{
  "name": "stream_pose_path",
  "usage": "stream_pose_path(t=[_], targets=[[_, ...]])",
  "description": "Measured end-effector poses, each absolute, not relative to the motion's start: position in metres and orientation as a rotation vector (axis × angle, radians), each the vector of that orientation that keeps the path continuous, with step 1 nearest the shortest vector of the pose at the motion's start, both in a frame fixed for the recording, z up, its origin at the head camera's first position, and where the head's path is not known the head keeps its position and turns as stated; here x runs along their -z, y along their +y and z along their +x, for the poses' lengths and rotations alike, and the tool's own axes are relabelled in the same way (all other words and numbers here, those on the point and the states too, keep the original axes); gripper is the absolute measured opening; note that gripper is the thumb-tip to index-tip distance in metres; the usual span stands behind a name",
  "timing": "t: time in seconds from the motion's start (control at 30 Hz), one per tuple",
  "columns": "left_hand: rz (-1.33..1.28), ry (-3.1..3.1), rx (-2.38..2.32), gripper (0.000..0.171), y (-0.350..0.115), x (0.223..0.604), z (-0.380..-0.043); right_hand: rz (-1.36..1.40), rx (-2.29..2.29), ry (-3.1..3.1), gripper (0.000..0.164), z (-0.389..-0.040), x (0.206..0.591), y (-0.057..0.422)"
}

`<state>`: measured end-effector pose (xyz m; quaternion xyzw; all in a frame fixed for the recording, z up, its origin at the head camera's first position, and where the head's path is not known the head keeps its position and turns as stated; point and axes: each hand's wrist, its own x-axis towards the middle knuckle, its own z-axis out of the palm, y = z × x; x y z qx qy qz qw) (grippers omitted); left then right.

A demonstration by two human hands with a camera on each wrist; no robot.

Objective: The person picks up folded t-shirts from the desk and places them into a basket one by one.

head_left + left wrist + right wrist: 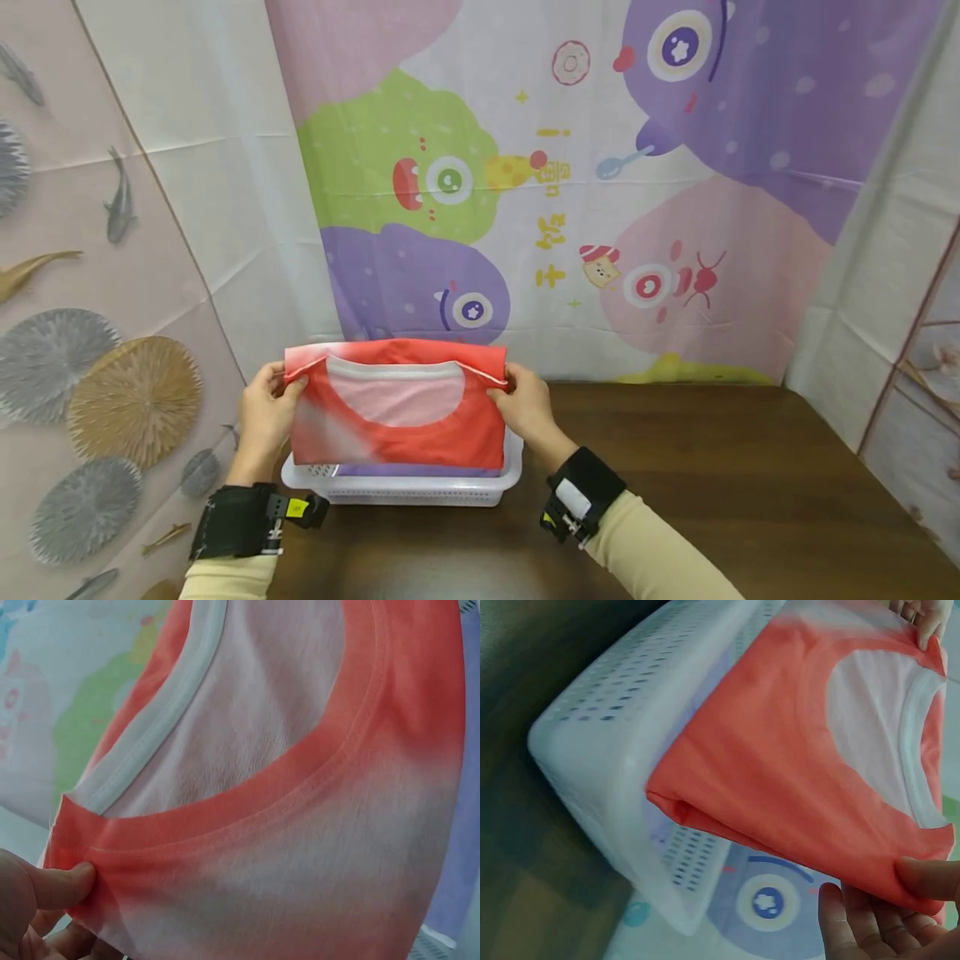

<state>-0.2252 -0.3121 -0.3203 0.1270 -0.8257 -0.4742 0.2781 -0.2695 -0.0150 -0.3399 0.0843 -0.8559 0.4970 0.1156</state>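
Note:
A folded red and white T-shirt point(442, 442) is held up by its shoulder corners, its round neckline facing me. My left hand point(266, 408) pinches the left corner, thumb in front and fingers behind, as the left wrist view also shows on the shirt point(300, 847). At the opposite corner my right hand point(525, 404) pinches the cloth the same way. The shirt's lower edge hangs over a white plastic basket point(405, 493) with slotted walls. Inside the basket lies purple cloth point(420, 471), mostly hidden by the shirt.
The basket stands on a dark brown wooden table point(675, 483), near its left side. Behind the table hangs a curtain point(555, 333) printed with cartoon monsters. Another patterned cloth point(97, 333) hangs along the left.

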Motion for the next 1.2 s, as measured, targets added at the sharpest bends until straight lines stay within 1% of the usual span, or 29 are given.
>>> stream_pose_path(t=[0.43, 0.73, 0.93, 1.03, 1.2], targets=[[0.332, -2.335, 1.239, 0.025, -0.32, 0.365, -0.245, 0.153, -1.414, -2.555, 0.01, -0.28, 0.389, -0.021], [0.388, -2.387, 1.196, 0.03, -0.318, 0.369, -0.253, 0.083, -1.36, -2.586, 0.012, -0.289, 0.392, -0.023], [0.348, -2.43, 1.185, 0.031, -0.317, 0.375, -0.263, 0.045, -1.328, -2.61, 0.011, -0.293, 0.396, -0.026], [0.321, -2.443, 1.139, 0.03, -0.318, 0.383, -0.267, 0.062, -1.361, -2.616, 0.014, -0.292, 0.404, -0.031], [0.259, -2.486, 0.996, 0.028, -0.318, 0.401, -0.271, 0.19, -1.465, -2.659, 0.025, -0.287, 0.416, -0.041]])
